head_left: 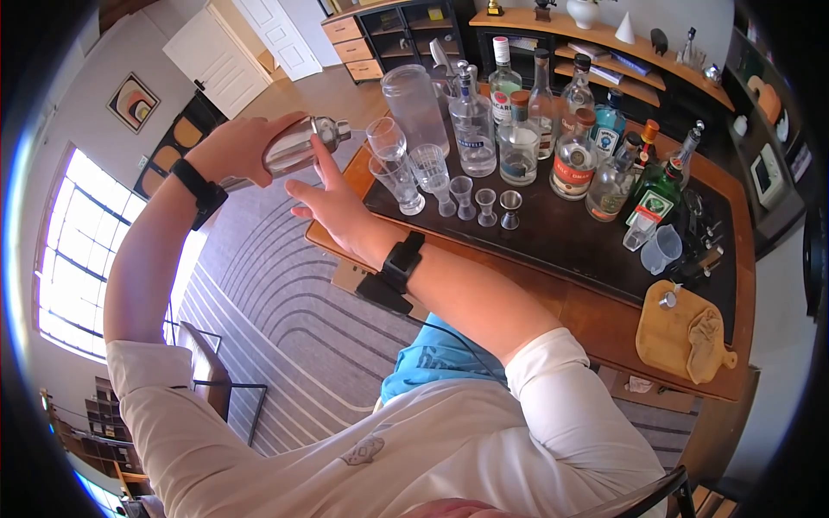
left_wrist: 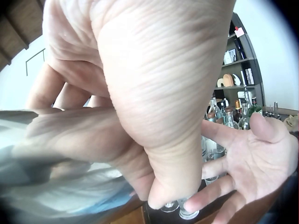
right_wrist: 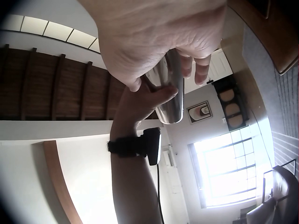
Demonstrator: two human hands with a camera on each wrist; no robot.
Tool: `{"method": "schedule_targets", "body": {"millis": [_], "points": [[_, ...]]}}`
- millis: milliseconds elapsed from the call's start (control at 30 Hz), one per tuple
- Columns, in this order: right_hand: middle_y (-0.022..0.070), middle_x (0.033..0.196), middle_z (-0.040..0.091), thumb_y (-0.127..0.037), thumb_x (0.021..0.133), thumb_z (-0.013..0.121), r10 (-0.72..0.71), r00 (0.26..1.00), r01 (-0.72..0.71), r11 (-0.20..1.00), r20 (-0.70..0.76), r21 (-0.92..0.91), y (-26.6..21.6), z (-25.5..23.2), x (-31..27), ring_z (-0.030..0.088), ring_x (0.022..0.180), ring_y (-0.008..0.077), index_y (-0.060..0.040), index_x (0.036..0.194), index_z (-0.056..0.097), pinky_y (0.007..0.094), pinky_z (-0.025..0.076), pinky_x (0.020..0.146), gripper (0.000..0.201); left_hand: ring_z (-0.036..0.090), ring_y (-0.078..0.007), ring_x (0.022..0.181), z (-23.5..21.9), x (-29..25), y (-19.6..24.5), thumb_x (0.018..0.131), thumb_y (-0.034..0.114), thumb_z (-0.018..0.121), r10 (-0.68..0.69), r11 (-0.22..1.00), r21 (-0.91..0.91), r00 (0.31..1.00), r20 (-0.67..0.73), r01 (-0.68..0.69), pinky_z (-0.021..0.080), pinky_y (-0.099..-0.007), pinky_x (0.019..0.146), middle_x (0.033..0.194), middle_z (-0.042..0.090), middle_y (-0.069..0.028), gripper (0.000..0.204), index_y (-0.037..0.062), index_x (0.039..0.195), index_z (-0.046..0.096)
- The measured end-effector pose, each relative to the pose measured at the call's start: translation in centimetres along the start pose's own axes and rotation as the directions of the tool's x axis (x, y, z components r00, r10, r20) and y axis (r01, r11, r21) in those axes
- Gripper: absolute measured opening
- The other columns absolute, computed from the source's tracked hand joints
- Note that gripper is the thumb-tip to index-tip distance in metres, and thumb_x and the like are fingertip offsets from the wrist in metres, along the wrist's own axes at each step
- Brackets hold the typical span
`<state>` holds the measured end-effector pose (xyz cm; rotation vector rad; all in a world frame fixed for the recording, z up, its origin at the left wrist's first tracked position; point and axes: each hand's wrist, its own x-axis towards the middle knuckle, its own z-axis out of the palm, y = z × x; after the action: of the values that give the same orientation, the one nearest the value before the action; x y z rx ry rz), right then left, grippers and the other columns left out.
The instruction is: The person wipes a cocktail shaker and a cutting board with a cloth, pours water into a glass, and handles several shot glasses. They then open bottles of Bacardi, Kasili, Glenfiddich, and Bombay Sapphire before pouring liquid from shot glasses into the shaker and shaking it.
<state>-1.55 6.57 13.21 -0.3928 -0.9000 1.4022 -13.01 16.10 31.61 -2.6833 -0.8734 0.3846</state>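
A silver metal cocktail shaker (head_left: 298,148) lies tilted in the air, left of the table, its narrow cap end pointing right. My left hand (head_left: 229,151) grips its body, fingers wrapped over it. In the left wrist view the shaker's reflective side (left_wrist: 46,144) shows blurred below the palm. My right hand (head_left: 332,207) is close to the cap end, and in the left wrist view this hand (left_wrist: 257,161) has its fingers spread and palm bare. The right wrist view shows the shaker (right_wrist: 173,100) beyond the right hand (right_wrist: 159,32), with the left thumb across it.
On the dark-topped table (head_left: 553,250) stand several liquor bottles (head_left: 473,129), a large clear jar (head_left: 414,104), drinking glasses (head_left: 401,186) and small jiggers (head_left: 510,207). A plastic cup (head_left: 661,249) and a wooden board (head_left: 669,324) with a crumpled cloth (head_left: 706,341) lie at the right.
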Motion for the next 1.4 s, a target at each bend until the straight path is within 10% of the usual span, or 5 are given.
{"method": "schedule_targets", "body": {"millis": [1400], "points": [[0.0148,0.18,-0.002,-0.019,0.105,0.068,-0.065,0.998,0.065,0.998,-0.014,0.011,0.2,0.1,0.9,0.058,0.129,0.0269,-0.0234,0.173,-0.011,0.0429,0.055,0.102,0.104,0.073,-0.0374,0.097,-2.2,0.8,0.6,0.053,0.015,0.091,-0.009,0.996,0.087,0.999,0.049,0.005,0.057,-0.0424,0.086,0.105,0.077,-0.0129,0.119,0.0238,0.162,0.043]]}}
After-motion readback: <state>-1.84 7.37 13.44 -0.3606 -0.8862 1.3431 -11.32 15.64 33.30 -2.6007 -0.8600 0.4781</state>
